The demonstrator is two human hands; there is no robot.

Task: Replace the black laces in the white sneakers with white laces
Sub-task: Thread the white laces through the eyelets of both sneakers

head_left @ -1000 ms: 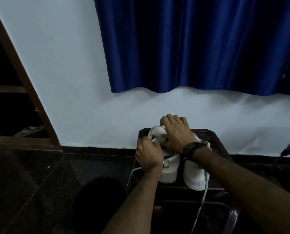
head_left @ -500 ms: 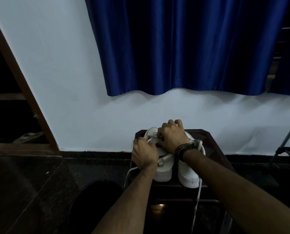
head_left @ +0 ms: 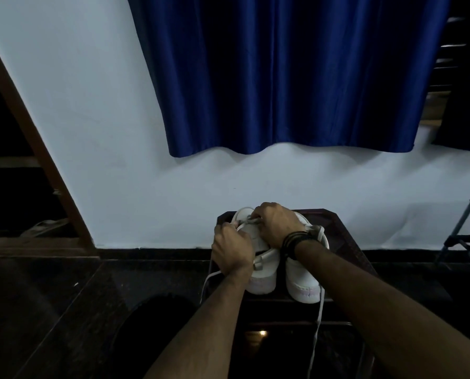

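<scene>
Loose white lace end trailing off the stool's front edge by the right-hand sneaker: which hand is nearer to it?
Right. The right hand lies across the sneakers above that lace end; the left hand grips lace at the left sneaker, farther off.

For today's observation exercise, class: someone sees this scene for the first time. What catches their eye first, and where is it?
The big blue curtain hanging over the pale wall fills the top of the view. Below it, at centre, two white sneakers stand side by side on a dark stand. The left hand and right hand both pinch a white lace at the far end of the left sneaker, and loose lace ends dangle over the stand's front.
</scene>
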